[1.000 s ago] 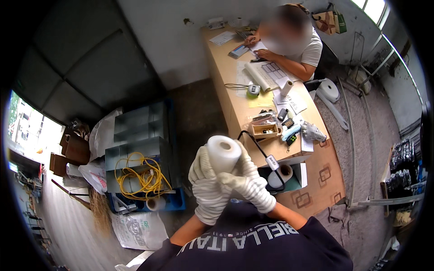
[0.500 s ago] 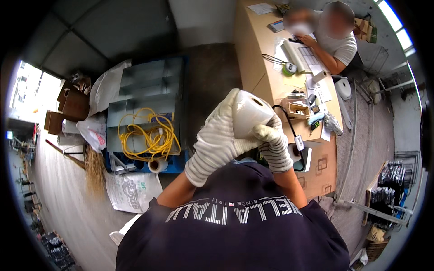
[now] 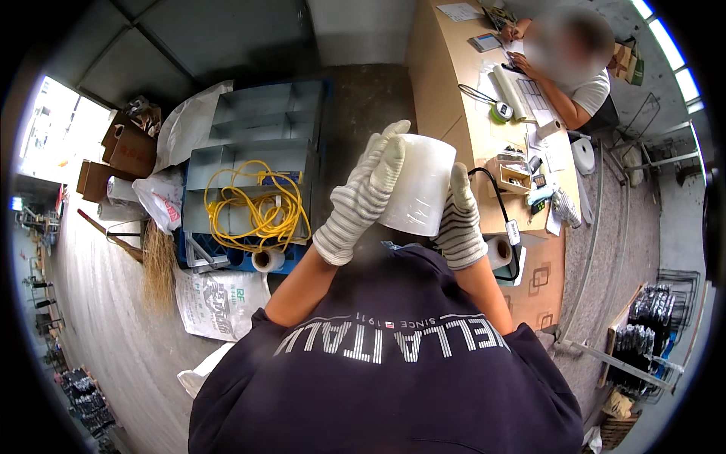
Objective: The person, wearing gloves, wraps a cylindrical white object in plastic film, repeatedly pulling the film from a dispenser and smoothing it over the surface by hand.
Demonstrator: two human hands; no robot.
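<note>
A roll of whitish clear plastic film point(image 3: 418, 185) is held up in front of my chest, between my two hands. My left hand point(image 3: 363, 193), in a white and grey striped work glove, presses its palm side and thumb against the roll's left side, fingers stretched upward. On the roll's right side, my right hand point(image 3: 461, 227) grips it in a matching glove, thumb up along the edge. Part of the right fingers is hidden behind the roll. The roll stands a little tilted, its wrapped side facing me.
On the right, a wooden desk point(image 3: 446, 68) holds papers, a tape measure point(image 3: 501, 112) and a small wooden box point(image 3: 513, 178); a person in a white shirt sits behind it. To the left, grey metal trays point(image 3: 253, 113) carry a coiled yellow cable point(image 3: 253, 219). A straw broom point(image 3: 159, 265) leans nearby.
The roll has turned so its side faces me and its end hole no longer shows. My left fingers have straightened; my right thumb has moved to the roll's right edge.
</note>
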